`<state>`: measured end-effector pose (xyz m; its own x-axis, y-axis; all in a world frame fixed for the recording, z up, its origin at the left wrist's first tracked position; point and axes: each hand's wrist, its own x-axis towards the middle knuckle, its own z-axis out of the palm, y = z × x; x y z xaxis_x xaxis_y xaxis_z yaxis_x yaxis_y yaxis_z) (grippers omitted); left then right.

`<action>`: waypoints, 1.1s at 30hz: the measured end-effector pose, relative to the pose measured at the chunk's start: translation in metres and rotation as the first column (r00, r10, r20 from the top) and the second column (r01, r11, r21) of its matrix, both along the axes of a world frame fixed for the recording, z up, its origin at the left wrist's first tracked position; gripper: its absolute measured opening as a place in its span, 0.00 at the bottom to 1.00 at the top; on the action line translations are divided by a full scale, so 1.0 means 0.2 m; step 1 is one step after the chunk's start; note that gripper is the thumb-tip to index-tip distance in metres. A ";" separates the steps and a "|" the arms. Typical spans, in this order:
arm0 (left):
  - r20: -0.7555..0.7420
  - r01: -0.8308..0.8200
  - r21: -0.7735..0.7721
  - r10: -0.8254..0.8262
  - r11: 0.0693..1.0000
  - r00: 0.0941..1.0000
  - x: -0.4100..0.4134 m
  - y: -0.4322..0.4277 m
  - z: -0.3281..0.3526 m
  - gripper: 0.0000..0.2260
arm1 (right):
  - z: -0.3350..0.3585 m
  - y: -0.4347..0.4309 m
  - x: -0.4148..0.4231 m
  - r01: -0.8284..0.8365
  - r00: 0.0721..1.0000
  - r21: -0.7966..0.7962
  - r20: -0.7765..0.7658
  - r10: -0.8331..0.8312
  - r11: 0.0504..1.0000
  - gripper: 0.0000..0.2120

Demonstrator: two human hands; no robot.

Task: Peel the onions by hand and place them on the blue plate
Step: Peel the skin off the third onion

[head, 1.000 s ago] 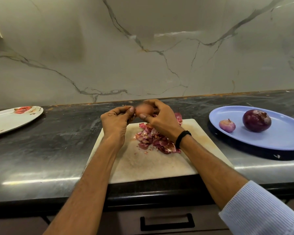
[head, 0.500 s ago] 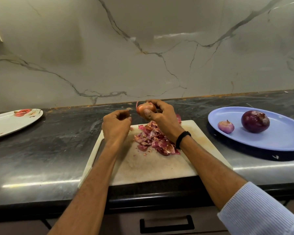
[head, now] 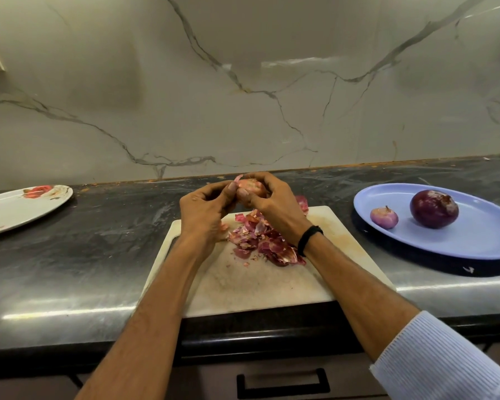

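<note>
Now, left hand and right hand both tight around one small onion.

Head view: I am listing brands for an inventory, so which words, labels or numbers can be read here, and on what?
No readable text in this view.
Small white mark on the dark base under the oval blue plate: too small to read.
White oval plate with red flowers: pattern only, no words.

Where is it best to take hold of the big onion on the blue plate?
Probably around its wide middle, from above: the big onion is round, sits free on the blue plate, and the small onion lies apart.
</note>
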<state>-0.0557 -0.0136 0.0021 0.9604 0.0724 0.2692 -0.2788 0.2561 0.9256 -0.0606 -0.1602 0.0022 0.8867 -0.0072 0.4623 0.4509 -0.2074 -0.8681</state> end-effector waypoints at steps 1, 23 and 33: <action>-0.005 0.011 -0.017 -0.011 1.000 1.000 0.00 0.00 0.00 0.07 | 0.00 0.00 0.00 -0.004 1.000 0.015 -0.006 0.004 1.000 0.21; -0.034 -0.080 -0.110 0.076 0.991 0.996 0.01 -0.02 0.01 0.09 | -0.01 0.03 0.05 -0.101 0.977 0.364 -0.141 0.162 0.926 0.23; 0.022 -0.198 -0.009 0.198 0.980 0.980 0.03 0.00 0.00 0.04 | 0.01 0.01 0.04 -0.110 0.963 0.432 -0.177 0.204 0.895 0.16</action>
